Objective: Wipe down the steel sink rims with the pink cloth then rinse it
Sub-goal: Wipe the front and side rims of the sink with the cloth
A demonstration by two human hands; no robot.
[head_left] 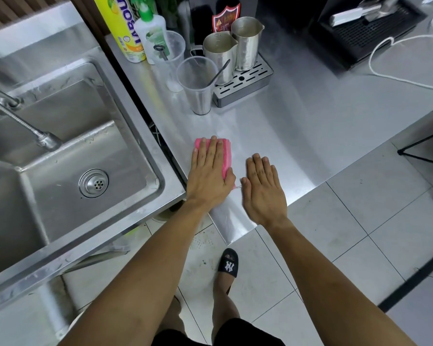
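Observation:
The folded pink cloth (pixel 227 156) lies on the steel counter just right of the sink. My left hand (pixel 209 173) lies flat on it with straight fingers, covering most of it. Beside it, my right hand (pixel 261 188) rests flat on the bare counter, fingers straight, not touching the cloth. The steel sink's rim (pixel 145 136) runs along the left of the cloth. Its basin holds a round drain (pixel 93 183), and the tap (pixel 23 121) reaches over it from the left.
Two clear plastic cups (pixel 197 86), two steel jugs (pixel 235 49) on a slotted drip tray (pixel 245 84), and detergent bottles (pixel 135 28) stand behind the cloth. A black machine (pixel 365 28) and a white cable (pixel 395 78) sit at the far right. Below is tiled floor.

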